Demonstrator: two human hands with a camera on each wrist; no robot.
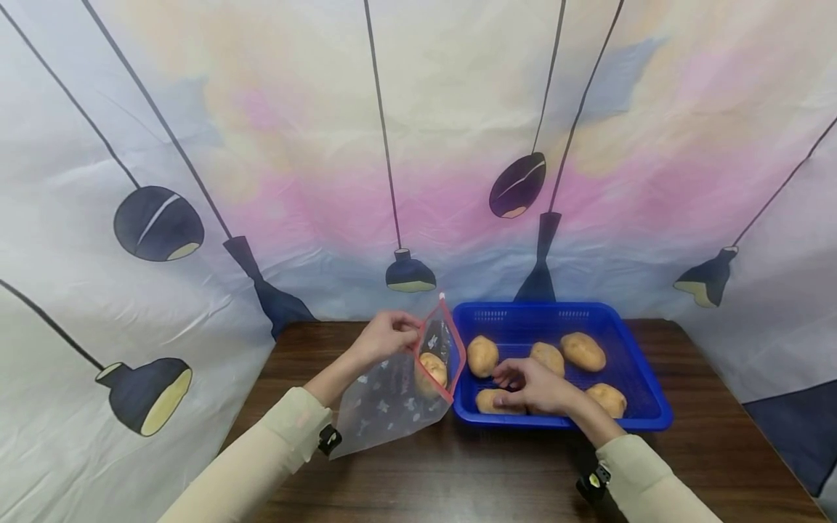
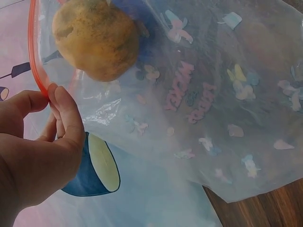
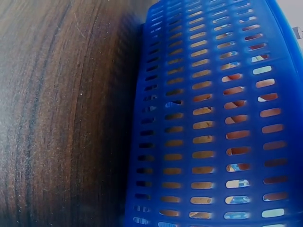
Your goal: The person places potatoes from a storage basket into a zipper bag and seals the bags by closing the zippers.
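My left hand (image 1: 392, 335) pinches the red zip edge of a clear printed zip bag (image 1: 386, 407), also plain in the left wrist view. The bag's mouth gapes towards the basket. One potato (image 2: 97, 38) lies inside the bag, just below its mouth. My right hand (image 1: 538, 385) is over the blue plastic basket (image 1: 637, 363), its thumb and fingers spread loosely above a potato (image 1: 492, 402) at the near left corner. Contact with that potato cannot be made out. In the right wrist view, the basket's slotted wall (image 3: 203, 137) hides most of the hand.
Other potatoes lie in the basket: one (image 1: 482, 356) at the left, one (image 1: 584, 351) towards the back right, one (image 1: 607, 401) at the near right, and one (image 1: 548, 356) behind the right hand. A dark wooden table (image 1: 405, 479) bears everything; a lamp-printed cloth (image 1: 314, 181) hangs behind.
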